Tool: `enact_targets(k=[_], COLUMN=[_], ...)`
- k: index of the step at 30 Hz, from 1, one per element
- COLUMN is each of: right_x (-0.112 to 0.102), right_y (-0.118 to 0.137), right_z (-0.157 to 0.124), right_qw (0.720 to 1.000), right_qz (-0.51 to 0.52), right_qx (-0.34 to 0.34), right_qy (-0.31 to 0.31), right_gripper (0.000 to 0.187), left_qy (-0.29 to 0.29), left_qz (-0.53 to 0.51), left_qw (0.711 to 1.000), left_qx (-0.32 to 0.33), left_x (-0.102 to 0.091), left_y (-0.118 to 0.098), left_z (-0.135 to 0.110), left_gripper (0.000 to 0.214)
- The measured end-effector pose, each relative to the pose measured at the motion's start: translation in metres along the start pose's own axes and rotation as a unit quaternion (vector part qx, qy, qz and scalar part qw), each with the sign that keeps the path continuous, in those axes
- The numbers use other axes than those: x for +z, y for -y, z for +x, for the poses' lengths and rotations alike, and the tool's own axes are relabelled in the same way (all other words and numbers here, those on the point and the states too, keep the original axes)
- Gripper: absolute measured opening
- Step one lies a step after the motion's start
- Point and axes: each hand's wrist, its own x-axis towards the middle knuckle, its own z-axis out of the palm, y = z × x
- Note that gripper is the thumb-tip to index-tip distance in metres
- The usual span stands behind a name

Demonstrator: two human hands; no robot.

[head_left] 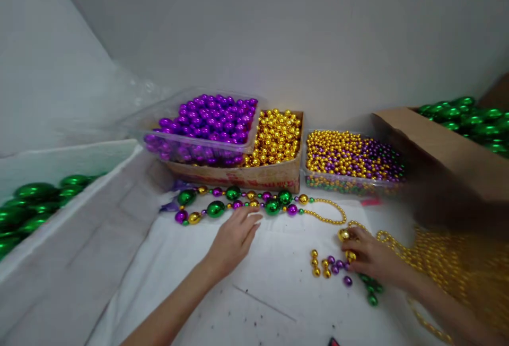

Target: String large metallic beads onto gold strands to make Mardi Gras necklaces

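A bead necklace [216, 208] in green, purple and gold lies in a long loop across the white table cover, and a strand of small gold beads [324, 218] forms its right end. My left hand [235, 233] rests against its lower row, fingers stretched out near a gold bead. Farther right, my right hand [368, 254] is curled, with gold beads [350, 256] at its fingertips; blur hides part of the grip. Loose purple beads [339, 265], short gold bead groups [314, 263] and green beads [372, 298] lie around that hand.
Behind the necklace stand a clear tub of purple beads [214, 120], a cardboard box of gold beads [278, 136] and a tub of small mixed beads [350, 155]. Large green beads [35, 202] fill a bin at left; more green beads [465, 115] and gold chains [457, 261] are right.
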Motion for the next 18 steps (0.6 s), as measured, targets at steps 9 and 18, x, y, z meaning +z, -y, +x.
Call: enact_targets(k=[9,18], right_x=[0.02,-0.083], right_y=[-0.023,0.134], right_z=[0.0,0.155], right_qw=[0.993,0.984], right_qz=[-0.106,-0.013], right_qx=[0.039,-0.063], right_qy=[-0.018,-0.167], right_gripper=[0.063,0.033], left_qy=[-0.087,-0.154], left_qz=[0.016,0.036], left_qw=[0.971,0.948], left_qx=[-0.224,-0.276], left_x=[0.024,0.043], left_y=[0.074,0.096], left_z=[-0.091,-0.113], left_gripper=[0.025,0.027])
